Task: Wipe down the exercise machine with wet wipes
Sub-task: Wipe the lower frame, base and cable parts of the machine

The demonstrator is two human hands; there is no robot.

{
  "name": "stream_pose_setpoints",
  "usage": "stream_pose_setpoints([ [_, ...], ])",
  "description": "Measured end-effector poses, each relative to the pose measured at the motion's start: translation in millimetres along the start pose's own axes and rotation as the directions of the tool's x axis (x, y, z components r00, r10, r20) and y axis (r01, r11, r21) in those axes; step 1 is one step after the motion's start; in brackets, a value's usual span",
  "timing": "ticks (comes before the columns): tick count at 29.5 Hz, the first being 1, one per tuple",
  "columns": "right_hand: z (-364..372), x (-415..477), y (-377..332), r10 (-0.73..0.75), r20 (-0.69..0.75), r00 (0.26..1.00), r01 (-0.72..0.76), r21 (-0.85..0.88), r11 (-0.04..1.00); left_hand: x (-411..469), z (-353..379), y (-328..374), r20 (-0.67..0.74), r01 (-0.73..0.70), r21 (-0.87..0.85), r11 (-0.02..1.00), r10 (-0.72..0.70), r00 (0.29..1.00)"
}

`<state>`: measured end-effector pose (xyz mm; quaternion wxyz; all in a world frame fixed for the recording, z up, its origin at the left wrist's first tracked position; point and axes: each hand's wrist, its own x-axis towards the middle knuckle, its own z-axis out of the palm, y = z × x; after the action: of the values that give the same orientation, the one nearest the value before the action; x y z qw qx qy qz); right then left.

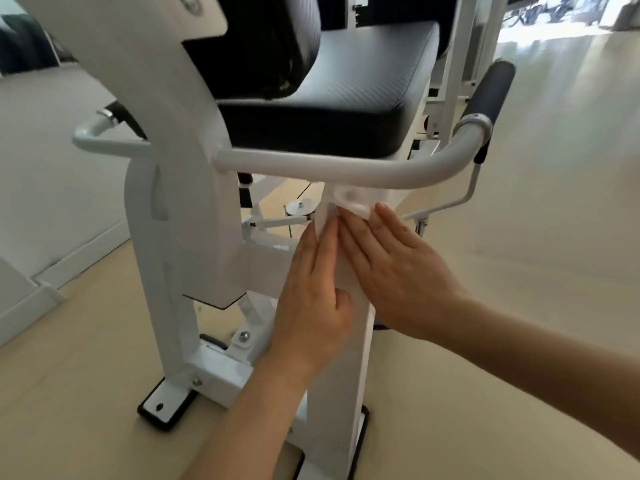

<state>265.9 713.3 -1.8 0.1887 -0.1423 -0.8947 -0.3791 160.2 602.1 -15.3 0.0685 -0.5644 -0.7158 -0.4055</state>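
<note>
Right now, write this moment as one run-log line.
phase: wiping white post under handle bar | left hand: flat on post | right hand: pressing wet wipe to post

Bright, soft daylight comes from far up and right of where the left hand (311, 306) and right hand (398, 268) press the wet wipe (353, 202), glaring pale off the floor (554, 81) there. Shadows are faint, deepest under the seat pad (346, 98) just above the grip. Everything is slightly soft, the wipe's edges blurring into white, and straight lines bow towards the edges far from the hands.
</note>
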Motion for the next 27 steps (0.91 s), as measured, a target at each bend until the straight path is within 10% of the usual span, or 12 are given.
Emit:
stream_pose_setpoints([
  [9,21,-55,-70,-0.335,0.095,0.937,0.328,0.088,0.941,-68,27,-23,-0.101,0.411,-0.165,0.897,-0.43,0.897],
  [18,10,-14,-33,-0.167,-0.013,0.986,0.167,0.069,0.983,-56,17,-31,-0.06,0.51,-0.384,0.769,-0.572,0.818],
  [21,23,-40,-76,-0.217,0.117,0.969,0.219,-0.009,0.976,-108,33,-41,-0.063,0.607,-0.38,0.698,-0.674,0.736],
  [27,41,-67,-133,-0.414,0.146,0.898,0.404,0.098,0.91,-148,49,-47,-0.032,0.535,-0.428,0.729,-0.604,0.796],
])
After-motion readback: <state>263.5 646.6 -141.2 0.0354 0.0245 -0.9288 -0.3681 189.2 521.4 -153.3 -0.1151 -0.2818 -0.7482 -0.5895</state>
